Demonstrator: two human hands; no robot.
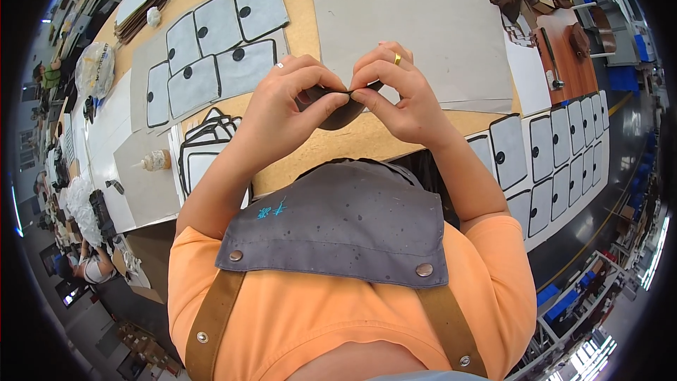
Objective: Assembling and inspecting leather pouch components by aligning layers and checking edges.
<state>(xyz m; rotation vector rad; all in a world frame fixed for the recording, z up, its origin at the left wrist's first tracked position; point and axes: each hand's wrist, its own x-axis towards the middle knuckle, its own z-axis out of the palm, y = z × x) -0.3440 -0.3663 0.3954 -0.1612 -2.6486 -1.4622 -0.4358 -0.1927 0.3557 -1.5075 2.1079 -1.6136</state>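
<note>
Both my hands meet above the near part of the table, thumbs and fingertips almost touching. Between them is a small, dark, flexible piece (338, 118), perhaps leather, which bends and hangs below the fingers. My left hand (293, 102) pinches its edge between thumb and forefinger. My right hand (398, 95) pinches the same edge just beside it. The fingers cover most of the upper edge. Beyond the hands lies a large grey sheet (416, 42). Pale panels with black edges and a round black spot, such as this panel (261, 7), lie in rows at the far left.
More black-edged panels (541, 148) line a white board at right. A stack of black-rimmed pieces (204, 159) and a small bottle (156, 161) are at left. A hammer-like tool (553, 67) rests on a reddish-brown board (570, 56). Another person (92, 268) is at far left.
</note>
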